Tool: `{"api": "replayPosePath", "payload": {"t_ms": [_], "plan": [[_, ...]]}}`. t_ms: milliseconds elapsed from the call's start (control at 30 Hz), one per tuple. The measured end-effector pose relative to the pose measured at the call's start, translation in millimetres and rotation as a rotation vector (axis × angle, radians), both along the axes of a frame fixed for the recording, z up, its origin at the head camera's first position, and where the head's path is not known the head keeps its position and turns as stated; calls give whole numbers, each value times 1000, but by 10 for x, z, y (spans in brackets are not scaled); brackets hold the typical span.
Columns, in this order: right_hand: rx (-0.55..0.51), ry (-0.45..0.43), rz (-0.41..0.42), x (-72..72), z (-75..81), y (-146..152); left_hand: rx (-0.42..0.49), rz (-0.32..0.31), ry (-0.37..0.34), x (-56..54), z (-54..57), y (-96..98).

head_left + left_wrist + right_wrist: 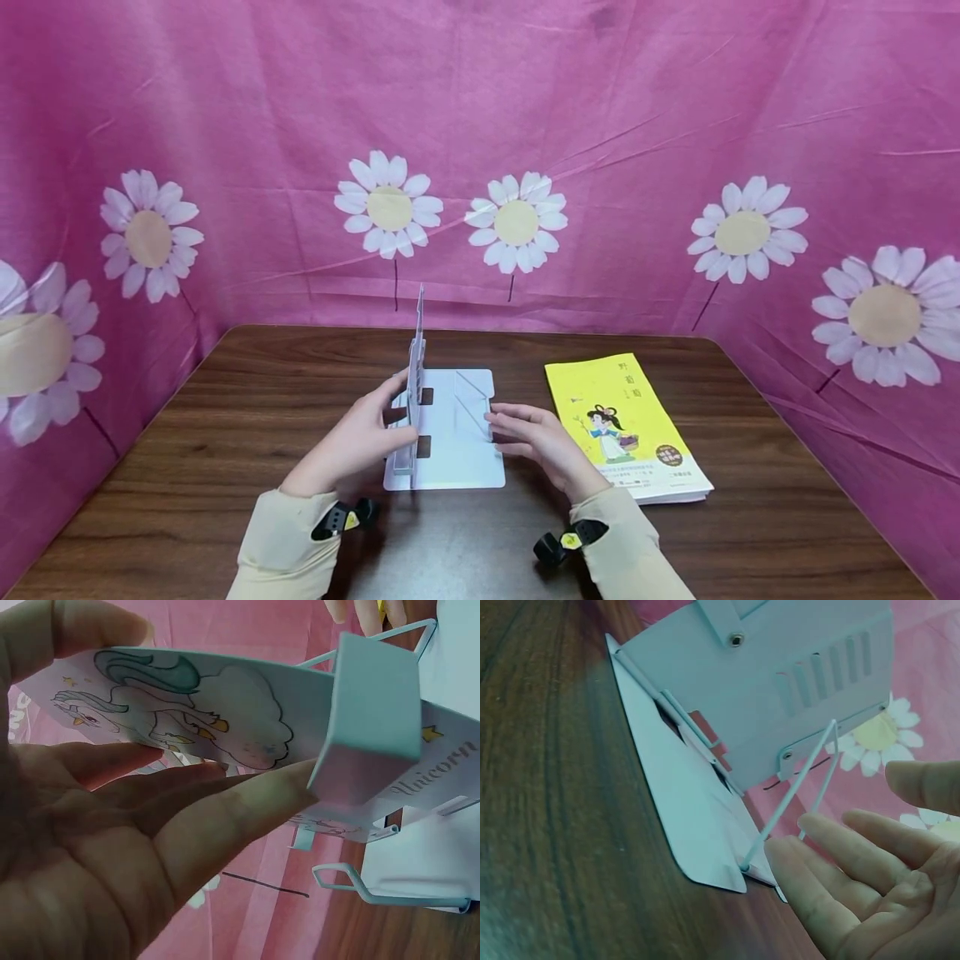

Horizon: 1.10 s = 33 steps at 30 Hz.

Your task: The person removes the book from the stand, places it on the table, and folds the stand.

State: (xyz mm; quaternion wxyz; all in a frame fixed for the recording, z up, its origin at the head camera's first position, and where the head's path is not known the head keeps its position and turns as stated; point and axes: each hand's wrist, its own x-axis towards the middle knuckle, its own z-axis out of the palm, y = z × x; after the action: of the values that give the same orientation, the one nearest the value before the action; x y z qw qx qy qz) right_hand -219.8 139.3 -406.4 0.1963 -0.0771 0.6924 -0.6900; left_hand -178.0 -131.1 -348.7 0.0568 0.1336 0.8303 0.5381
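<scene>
A white metal book stand [465, 467] stands with its panel raised upright on a flat base. The panel's printed face [247, 712] shows a unicorn and faces my left hand [360, 442]. That hand grips the panel, thumb by the near edge and fingers toward the far one. On the other side, my right hand [543, 442] is by the base's right edge, fingers loosely extended. In the right wrist view, its fingertips are right beside the wire prop [799, 787], which slants between base and panel back.
A yellow book [622, 417] with a cartoon figure on its cover lies right of the stand, close to my right hand. The brown wooden table [262, 400] backs onto a pink curtain [480, 100] with daisies.
</scene>
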Motion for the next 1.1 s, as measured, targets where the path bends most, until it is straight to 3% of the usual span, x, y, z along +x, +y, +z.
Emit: {"api": "replayPosePath", "payload": {"t_ms": [700, 1100], "plan": [[168, 80, 77, 34, -84, -66, -17, 6, 17, 24, 25, 32], [266, 58, 62, 55, -79, -100, -16, 9, 8, 23, 30, 32]]}}
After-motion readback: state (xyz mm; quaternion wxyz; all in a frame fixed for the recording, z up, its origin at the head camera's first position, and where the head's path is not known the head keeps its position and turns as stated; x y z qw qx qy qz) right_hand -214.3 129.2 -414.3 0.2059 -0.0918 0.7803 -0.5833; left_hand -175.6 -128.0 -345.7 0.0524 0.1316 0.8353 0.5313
